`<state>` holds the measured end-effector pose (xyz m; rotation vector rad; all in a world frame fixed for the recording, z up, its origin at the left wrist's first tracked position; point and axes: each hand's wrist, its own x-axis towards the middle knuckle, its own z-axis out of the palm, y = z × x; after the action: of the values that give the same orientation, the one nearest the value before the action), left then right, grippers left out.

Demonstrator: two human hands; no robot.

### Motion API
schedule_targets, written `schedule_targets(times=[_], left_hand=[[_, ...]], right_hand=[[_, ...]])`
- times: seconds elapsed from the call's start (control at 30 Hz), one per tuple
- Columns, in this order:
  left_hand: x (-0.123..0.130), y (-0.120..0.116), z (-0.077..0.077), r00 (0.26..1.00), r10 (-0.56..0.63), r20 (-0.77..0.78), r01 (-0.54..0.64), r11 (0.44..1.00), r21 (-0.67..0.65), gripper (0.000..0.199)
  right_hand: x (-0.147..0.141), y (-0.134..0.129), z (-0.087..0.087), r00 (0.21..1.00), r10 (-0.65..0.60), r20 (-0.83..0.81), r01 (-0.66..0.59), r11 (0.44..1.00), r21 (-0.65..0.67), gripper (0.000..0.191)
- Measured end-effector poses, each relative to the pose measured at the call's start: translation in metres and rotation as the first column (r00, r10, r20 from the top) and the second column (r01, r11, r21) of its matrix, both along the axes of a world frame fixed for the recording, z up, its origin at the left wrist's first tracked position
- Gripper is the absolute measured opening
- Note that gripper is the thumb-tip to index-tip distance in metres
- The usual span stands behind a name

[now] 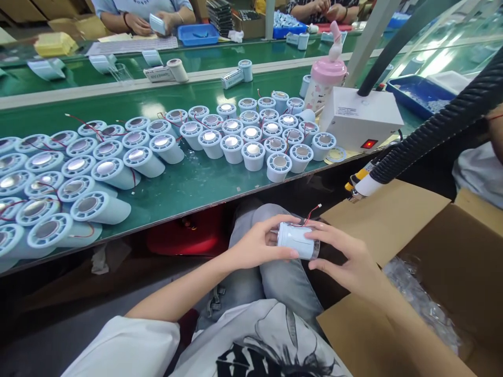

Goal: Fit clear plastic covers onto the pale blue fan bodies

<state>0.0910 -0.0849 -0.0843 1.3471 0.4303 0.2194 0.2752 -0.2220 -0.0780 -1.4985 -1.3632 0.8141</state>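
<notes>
Green tabletop [204, 180]; left grip [255, 243] closed round blue housing [293, 240], right grip [353, 256] pinching clear-capped end. Likely cap seating; needs square push.

Held cylinder [295, 241]: smooth satin plastic — glossy tabletop [200, 180], matt cardboard box [389, 217], ribbed plastic hose [432, 124]

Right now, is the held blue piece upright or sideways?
Sideways: its clear end faces the right hand, its other end the left hand.

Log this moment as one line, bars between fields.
left grip: holding blue cylinder | right grip: at its clear end | wires: sticking up | green bench: more blue cylinders
</notes>
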Motion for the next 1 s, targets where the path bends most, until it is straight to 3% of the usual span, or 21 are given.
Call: schedule_targets(times=[0.07,0.13,0.37,0.8,1.0], left_hand=[[-0.003,-0.002,0.001,1.0,-0.023,-0.017,0.022,0.998,-0.06,0.066],[-0.005,-0.002,0.004,0.999,-0.049,-0.004,0.049,0.998,-0.04,0.069],[-0.009,0.0,0.013,0.99,-0.114,0.08,0.103,0.986,0.13,0.074],[-0.011,0.0,0.015,0.987,-0.134,0.087,0.098,0.938,0.333,0.077],[-0.01,-0.001,0.014,0.986,-0.153,0.072,0.118,0.928,0.354,0.075]], right_hand=[[-0.002,-0.006,0.002,0.99,0.008,0.141,-0.014,0.999,0.045,0.034],[-0.002,-0.01,0.004,0.99,0.043,0.137,-0.048,0.998,0.032,0.033],[0.002,-0.01,0.011,0.984,0.097,-0.15,-0.114,0.987,-0.112,0.034],[0.003,-0.008,0.012,0.875,0.001,-0.484,-0.147,0.954,-0.263,0.033],[0.002,-0.006,0.009,0.825,-0.068,-0.562,-0.141,0.937,-0.319,0.032]])
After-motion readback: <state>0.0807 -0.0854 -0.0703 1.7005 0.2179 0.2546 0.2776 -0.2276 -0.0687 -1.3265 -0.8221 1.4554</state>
